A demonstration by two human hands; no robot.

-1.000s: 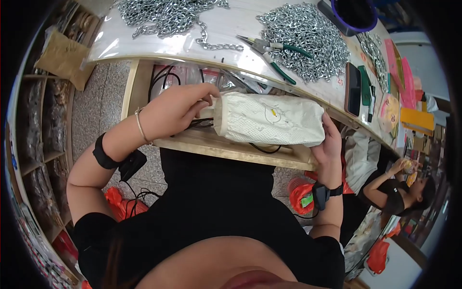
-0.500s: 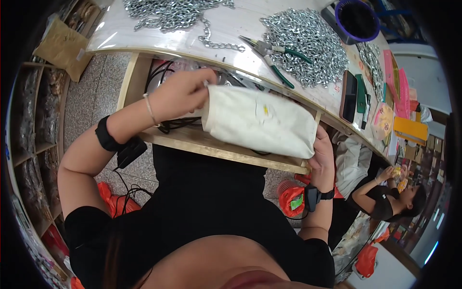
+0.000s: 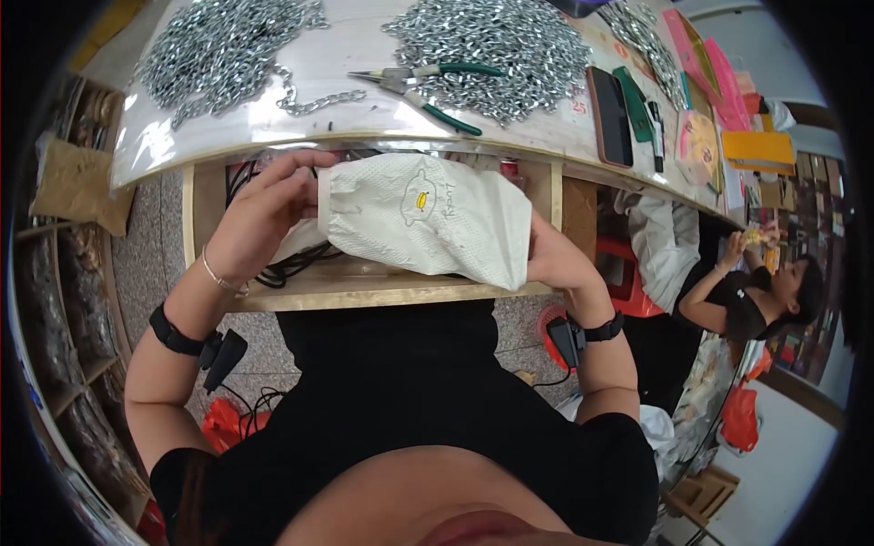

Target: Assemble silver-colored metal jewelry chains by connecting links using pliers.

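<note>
Left grip (image 3: 278,205) is pinched down on the gathered end of a white cloth (image 3: 414,218) with a little cartoon animal and some scribbly lettering on it. Right grip (image 3: 560,259) is at the cloth's other end, fingers tucked out of sight behind it, so can't tell how tight that one is. The cloth is stretched out between the two, right over an open wooden drawer (image 3: 391,298) under the desk's (image 3: 350,45) near edge. Black cables (image 3: 296,271) sit in the drawer's left end.

Up on the desk, pliers (image 3: 398,84) with green handles lie open close to the near edge, up against the right-hand chain pile (image 3: 501,55). Another chain pile (image 3: 218,59) is over by the left edge, loose bit trailing right. Phone (image 3: 612,118) and black marker (image 3: 655,136) are off toward the right end, near edge again.
</note>
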